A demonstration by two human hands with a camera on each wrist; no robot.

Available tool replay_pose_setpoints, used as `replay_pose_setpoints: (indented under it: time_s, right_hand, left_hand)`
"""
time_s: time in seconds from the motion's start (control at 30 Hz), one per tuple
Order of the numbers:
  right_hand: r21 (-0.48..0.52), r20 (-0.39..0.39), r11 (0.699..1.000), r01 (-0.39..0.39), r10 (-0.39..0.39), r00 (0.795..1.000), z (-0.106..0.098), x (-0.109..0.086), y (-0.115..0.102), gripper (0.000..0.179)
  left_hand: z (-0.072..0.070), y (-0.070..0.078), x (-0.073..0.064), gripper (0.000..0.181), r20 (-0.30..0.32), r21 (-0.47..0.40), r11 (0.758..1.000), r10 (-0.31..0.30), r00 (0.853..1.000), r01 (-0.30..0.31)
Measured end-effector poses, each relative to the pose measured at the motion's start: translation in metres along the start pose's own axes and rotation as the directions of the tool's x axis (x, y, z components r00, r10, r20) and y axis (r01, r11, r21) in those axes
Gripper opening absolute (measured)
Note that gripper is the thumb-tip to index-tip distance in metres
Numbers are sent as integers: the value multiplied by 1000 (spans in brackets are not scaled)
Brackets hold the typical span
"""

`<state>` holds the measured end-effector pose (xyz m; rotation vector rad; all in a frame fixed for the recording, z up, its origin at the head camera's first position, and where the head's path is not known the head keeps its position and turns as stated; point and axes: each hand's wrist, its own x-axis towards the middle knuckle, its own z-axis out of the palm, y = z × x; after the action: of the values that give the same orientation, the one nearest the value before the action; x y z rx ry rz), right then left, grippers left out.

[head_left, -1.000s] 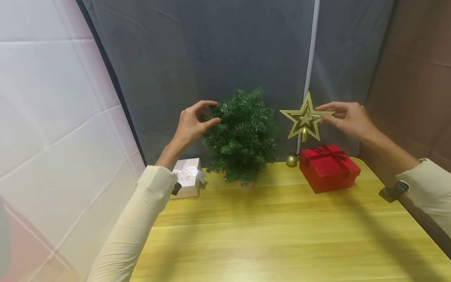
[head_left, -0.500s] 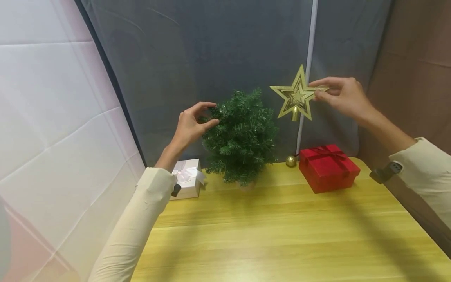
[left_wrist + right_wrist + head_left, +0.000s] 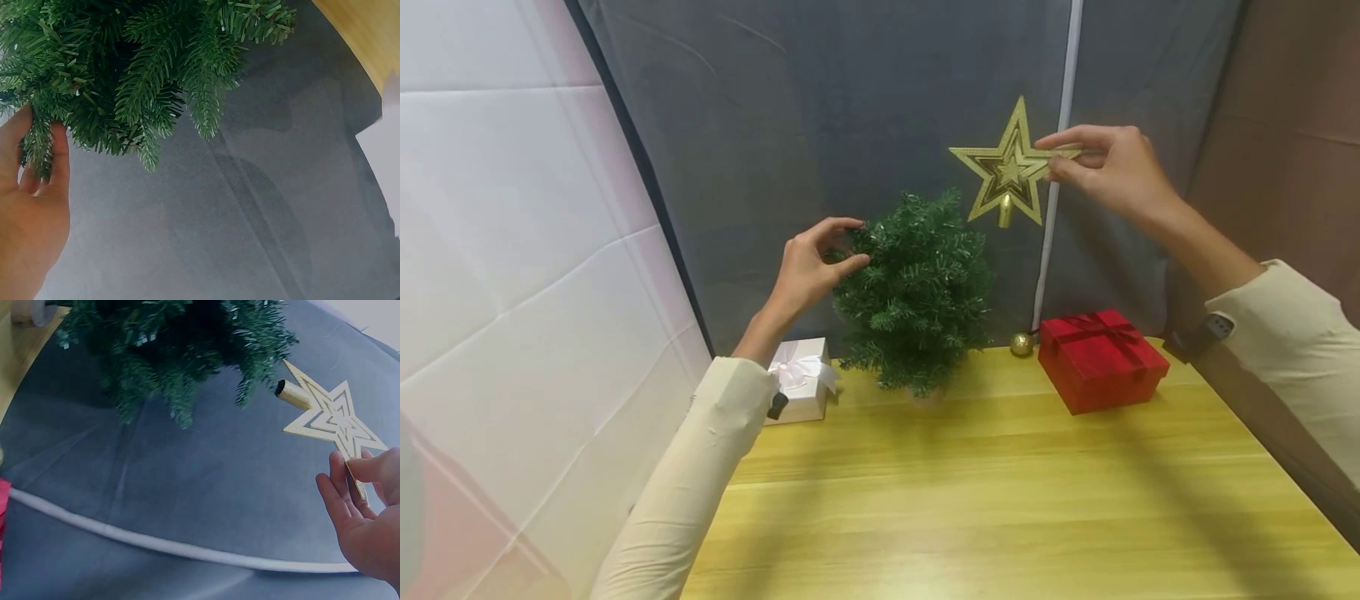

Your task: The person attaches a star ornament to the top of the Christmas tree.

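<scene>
A small green artificial Christmas tree (image 3: 917, 292) stands upright toward the back of the table. My left hand (image 3: 808, 262) is at its left side, thumb and fingers curled round a branch tip, as the left wrist view shows with the tree's needles (image 3: 39, 147) between them. To the right, my right hand (image 3: 1116, 171) pinches one point of a gold star tree topper (image 3: 1009, 169) between thumb and fingers. The star is held in the air, above and right of the treetop and apart from it. Its hollow tube (image 3: 294, 394) points downward in the head view.
A white gift box (image 3: 801, 392) with a pale ribbon sits left of the tree. On the right are a red gift box (image 3: 1101, 362) and a gold ball ornament (image 3: 1021, 344). Grey cloth (image 3: 850, 108) hangs behind the wooden table (image 3: 985, 500).
My right hand has raised the star and brought it leftward, nearer the treetop. The left hand and the tree have stayed in place.
</scene>
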<state>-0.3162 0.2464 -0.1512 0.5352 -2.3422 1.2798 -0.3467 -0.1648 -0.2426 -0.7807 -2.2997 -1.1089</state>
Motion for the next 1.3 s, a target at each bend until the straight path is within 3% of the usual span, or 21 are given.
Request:
replay_pose_setpoints:
  time_s: [0.33, 0.6, 1.1, 1.3]
  right_hand:
    - [105, -10, 993, 46, -45, 999, 22, 26, -29, 31]
    - [83, -29, 995, 53, -51, 998, 35, 38, -38, 30]
    - [137, -45, 987, 84, -79, 996, 62, 51, -51, 29]
    - [100, -68, 989, 105, -99, 993, 74, 57, -56, 28]
  left_hand:
    - [-1, -2, -4, 49, -12, -15, 1000, -4, 1000, 4]
    - [-1, 0, -4, 49, -7, -12, 1000, 3, 1000, -3]
    - [2, 2, -4, 48, -7, -3, 1000, 8, 1000, -8]
    - [2, 4, -5, 48, -4, -9, 1000, -1, 1000, 1]
